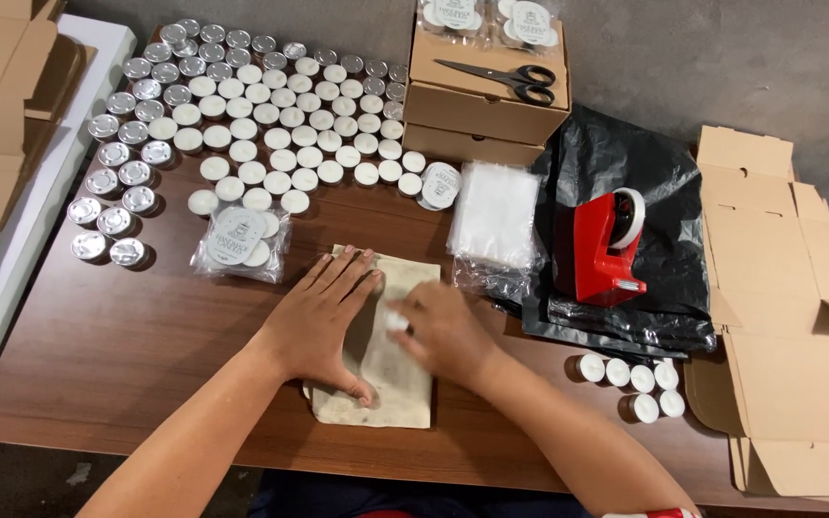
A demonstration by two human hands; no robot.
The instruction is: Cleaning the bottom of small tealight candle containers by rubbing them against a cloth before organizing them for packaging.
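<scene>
your left hand (323,321) lies flat and open on the soft cloth bag (381,360); your right hand (443,331) pinches a small white candle (396,322). the bag looks light and floppy, so grip its edge.

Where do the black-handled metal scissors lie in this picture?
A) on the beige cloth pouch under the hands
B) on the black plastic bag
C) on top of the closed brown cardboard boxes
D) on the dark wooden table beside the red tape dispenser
C: the black-handled metal scissors lie flat on the lid of the upper of the stacked closed brown cardboard boxes, apart from both hands.
</scene>
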